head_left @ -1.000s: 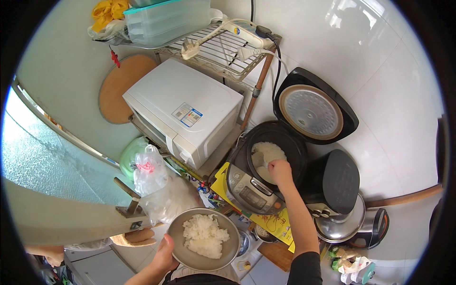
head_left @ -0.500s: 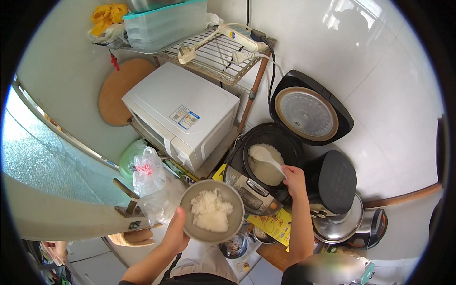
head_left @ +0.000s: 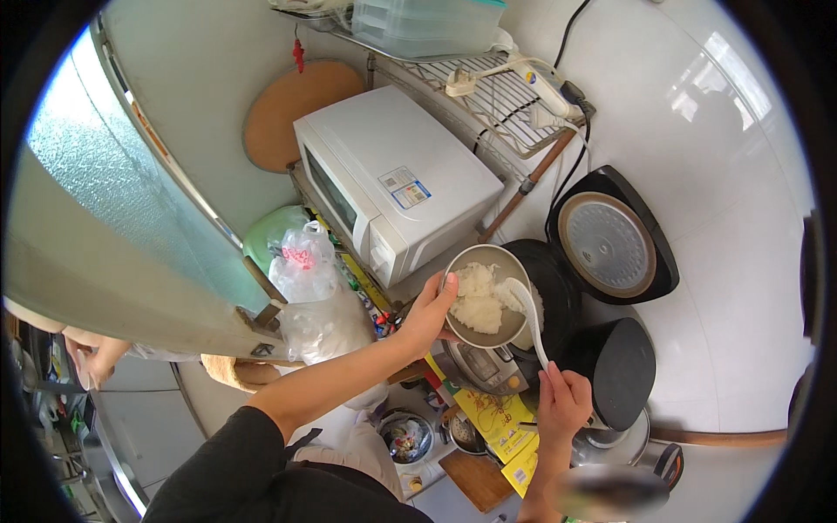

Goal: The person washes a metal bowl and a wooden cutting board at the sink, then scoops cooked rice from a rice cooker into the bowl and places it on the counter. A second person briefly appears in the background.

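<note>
A dark sleeve (head_left: 248, 466) covers the person's left upper arm, and the bare forearm reaches up and to the right. The left hand (head_left: 427, 312) grasps a metal bowl (head_left: 488, 253) by its left side, thumb over the rim and fingers underneath. Tilted toward the viewer, the bowl is held above the front of the rice cooker (head_left: 490, 370) and hides part of its control panel. A heap of white rice (head_left: 476, 307) lies in it.

The right hand (head_left: 564, 403) is closed around the handle of a white paddle (head_left: 534, 331); the paddle's head is over the right side of the bowl, with rice on it — whether it touches the heap I cannot tell.

Behind the bowl is the cooker's dark pot (head_left: 565, 283), partly hidden, and the hinged lid (head_left: 608, 240) stands open beyond. A black appliance (head_left: 621, 375) stands just right of the cooker, near a round metal lid (head_left: 615, 446). A yellow sheet (head_left: 493, 418) lies by the cooker's near side.

To the left are a knotted plastic bag (head_left: 305, 277) and a white microwave (head_left: 401, 161). Farther back — above the microwave — a wire rack (head_left: 506, 109) bears a power strip (head_left: 540, 85) and a clear box (head_left: 418, 28).
</note>
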{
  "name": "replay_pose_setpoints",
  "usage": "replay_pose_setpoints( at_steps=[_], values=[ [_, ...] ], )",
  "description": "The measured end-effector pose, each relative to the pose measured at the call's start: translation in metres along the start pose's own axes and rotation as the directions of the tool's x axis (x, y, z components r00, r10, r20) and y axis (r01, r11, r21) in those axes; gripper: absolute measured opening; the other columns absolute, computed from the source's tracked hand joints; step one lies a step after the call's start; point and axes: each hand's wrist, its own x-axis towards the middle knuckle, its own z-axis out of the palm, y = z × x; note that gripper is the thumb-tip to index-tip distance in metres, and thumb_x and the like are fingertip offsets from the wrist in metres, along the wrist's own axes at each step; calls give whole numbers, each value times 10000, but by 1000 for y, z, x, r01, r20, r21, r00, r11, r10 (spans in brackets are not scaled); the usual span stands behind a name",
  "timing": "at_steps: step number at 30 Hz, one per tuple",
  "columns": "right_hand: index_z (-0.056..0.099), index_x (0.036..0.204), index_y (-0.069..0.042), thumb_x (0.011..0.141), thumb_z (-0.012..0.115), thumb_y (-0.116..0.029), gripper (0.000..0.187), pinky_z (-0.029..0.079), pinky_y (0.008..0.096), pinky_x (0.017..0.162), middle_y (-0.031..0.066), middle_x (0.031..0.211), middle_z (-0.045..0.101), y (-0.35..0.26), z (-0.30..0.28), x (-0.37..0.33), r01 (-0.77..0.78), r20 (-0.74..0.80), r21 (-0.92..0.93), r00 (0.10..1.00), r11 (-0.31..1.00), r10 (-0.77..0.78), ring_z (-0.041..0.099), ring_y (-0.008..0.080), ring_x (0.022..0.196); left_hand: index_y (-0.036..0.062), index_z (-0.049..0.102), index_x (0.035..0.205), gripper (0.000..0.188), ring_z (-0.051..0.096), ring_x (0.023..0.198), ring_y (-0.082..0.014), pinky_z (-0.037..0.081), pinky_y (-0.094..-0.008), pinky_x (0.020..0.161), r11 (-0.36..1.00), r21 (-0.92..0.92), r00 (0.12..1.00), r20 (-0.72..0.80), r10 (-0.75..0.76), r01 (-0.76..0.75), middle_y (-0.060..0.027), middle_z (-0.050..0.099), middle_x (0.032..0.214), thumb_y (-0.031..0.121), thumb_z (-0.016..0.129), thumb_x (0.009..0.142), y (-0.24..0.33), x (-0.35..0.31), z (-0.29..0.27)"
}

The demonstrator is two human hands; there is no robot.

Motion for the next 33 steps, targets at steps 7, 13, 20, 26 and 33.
replay_pose_setpoints(
  at_steps=[7, 13, 20, 26, 33],
  values=[
    [670, 875, -27, 631, 751, -4, 258, 400, 267, 516, 71, 731, 541, -16, -11, 9, 31, 2, 34, 1000, 999, -31, 515, 187, 622, 90, 217, 1374, 769, 474, 1118, -247, 548, -392, 684, 1000, -12, 997, 70, 15, -14, -122, 394, 1282, 613, 407, 843, -3, -1, -3],
    [670, 877, -22, 644, 751, -25, 246, 412, 262, 533, 75, 742, 556, -23, -3, 13, -131, -71, 137, 987, 982, 142, 527, 184, 631, 84, 213, 1369, 759, 470, 1122, -254, 551, -402, 693, 999, -40, 996, 87, -2, 6, -126, 380, 1286, 608, 397, 850, 3, -9, -8],
    [636, 947, 20, 776, 652, -87, 202, 426, 249, 668, 67, 819, 595, 3, 24, 18, -651, 16, 327, 729, 685, 684, 542, 134, 737, 126, 278, 1326, 673, 485, 1106, -199, 542, -392, 726, 982, -150, 987, 125, -96, 115, -57, 413, 1268, 596, 394, 859, -12, -33, -39],
    [638, 958, -1, 768, 627, -217, 288, 472, 385, 749, 194, 905, 626, 61, 98, -23, -618, 286, -109, 731, 779, 620, 604, 339, 844, 145, 285, 1330, 704, 516, 1049, -138, 517, -329, 741, 973, -85, 975, 65, -210, 215, -43, 464, 1222, 629, 408, 835, -56, -116, -108],
    [648, 966, -41, 828, 556, -412, 406, 472, 412, 719, 162, 905, 643, 51, 108, -15, -559, 288, -324, 711, 764, 642, 606, 347, 850, 107, 177, 1402, 758, 432, 1146, -186, 460, -345, 809, 987, 11, 987, -11, -163, 163, -93, 392, 1304, 604, 372, 865, -76, -221, -181]
  ],
)
